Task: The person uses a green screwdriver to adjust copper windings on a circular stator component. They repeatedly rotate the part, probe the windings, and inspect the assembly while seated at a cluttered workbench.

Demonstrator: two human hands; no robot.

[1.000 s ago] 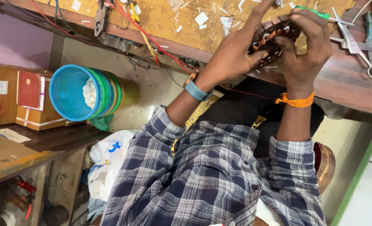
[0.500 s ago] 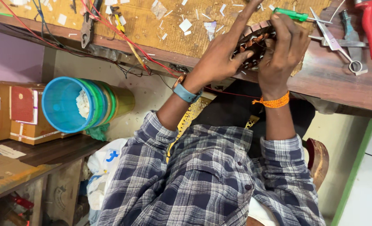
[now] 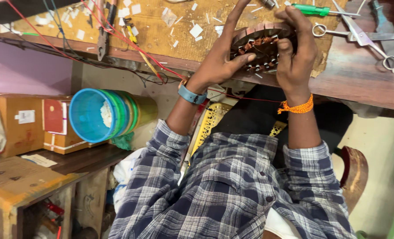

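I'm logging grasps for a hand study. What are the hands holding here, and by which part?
Both hands hold a round motor stator over the workbench: the left hand at its left rim, the right hand over its right rim.

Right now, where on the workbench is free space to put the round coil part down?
Barest: the wood below the scissors, right of the right hand. The board between the red wires and left hand holds only paper scraps. Crowded around the pliers and screwdriver.

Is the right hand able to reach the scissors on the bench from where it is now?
Probably yes. The right hand holds the round motor stator, and the scissors lie close beside it, with bare bench between, though it must let go first.
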